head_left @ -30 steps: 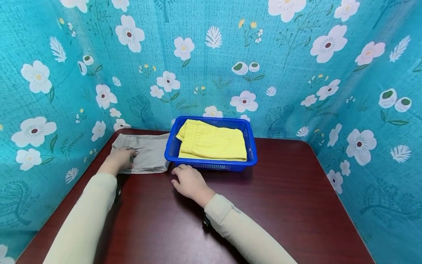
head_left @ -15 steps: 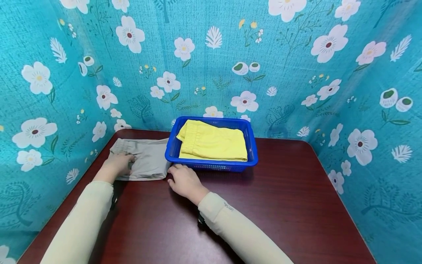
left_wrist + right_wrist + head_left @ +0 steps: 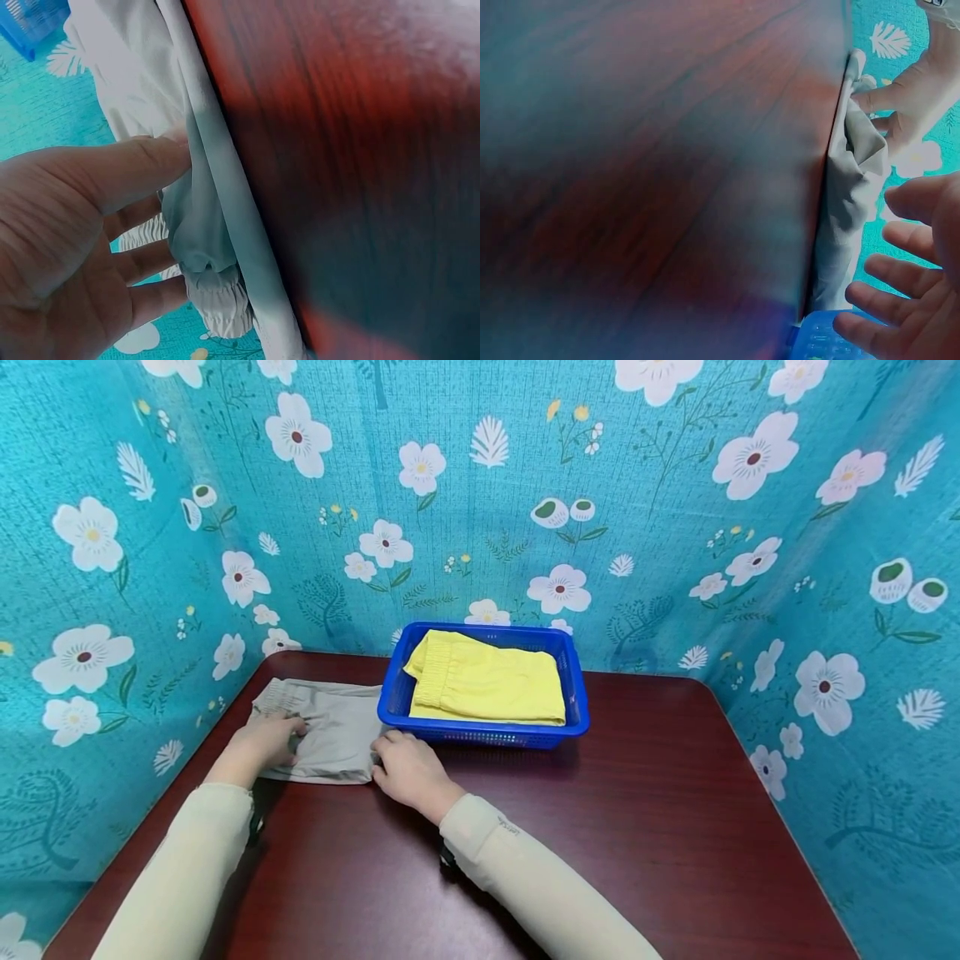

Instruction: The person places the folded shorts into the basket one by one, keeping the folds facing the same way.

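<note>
Folded grey pants (image 3: 337, 722) with a gathered elastic waistband lie at the left of the table, their right end close against a blue basket (image 3: 480, 724). My left hand (image 3: 262, 745) holds them near the waistband. In the left wrist view the thumb (image 3: 154, 159) lies on the near side of the cloth and the fingertips are hidden behind a fold. My right hand (image 3: 408, 768) is at the right end of the pants, in front of the basket's left corner. Its fingers (image 3: 900, 274) are spread and fairly straight, with nothing between them.
Folded yellow pants (image 3: 495, 685) lie inside the basket. The dark red-brown table (image 3: 645, 810) extends to the right and front. Behind and on both sides hangs a blue flowered curtain (image 3: 480, 568).
The grey pants have slid towards me along with my left hand. My right hand has moved left, from in front of the basket to the pants' right end.
</note>
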Action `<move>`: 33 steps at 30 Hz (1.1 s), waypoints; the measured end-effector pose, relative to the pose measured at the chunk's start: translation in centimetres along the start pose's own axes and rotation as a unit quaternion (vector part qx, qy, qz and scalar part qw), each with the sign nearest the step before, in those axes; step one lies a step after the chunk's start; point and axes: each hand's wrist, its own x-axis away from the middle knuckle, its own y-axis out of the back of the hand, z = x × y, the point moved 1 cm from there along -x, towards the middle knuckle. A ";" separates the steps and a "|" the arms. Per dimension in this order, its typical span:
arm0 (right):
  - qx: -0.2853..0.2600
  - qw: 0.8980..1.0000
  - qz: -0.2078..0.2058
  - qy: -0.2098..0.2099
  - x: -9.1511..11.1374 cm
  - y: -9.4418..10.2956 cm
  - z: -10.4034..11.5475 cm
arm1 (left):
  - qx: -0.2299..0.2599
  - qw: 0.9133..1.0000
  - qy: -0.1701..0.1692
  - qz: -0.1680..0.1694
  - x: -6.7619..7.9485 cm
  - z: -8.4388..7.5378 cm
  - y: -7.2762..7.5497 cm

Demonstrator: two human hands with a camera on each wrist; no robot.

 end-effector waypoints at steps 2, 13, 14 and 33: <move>0.002 1.000 0.004 0.002 -0.1 -0.1 0.2 | 0.000 1.000 0.002 0.002 0.2 0.0 0.0; 0.035 0.999 0.001 0.023 -0.8 -1.4 1.3 | -0.001 1.000 -0.001 -0.005 1.2 -0.2 -0.4; 0.036 0.999 0.002 0.025 -0.9 -1.5 1.4 | -0.002 1.000 -0.003 -0.006 1.3 -0.2 -0.4; 0.033 0.997 0.058 0.039 -0.9 -2.4 1.8 | -0.002 1.000 0.002 -0.012 3.2 -0.8 -0.8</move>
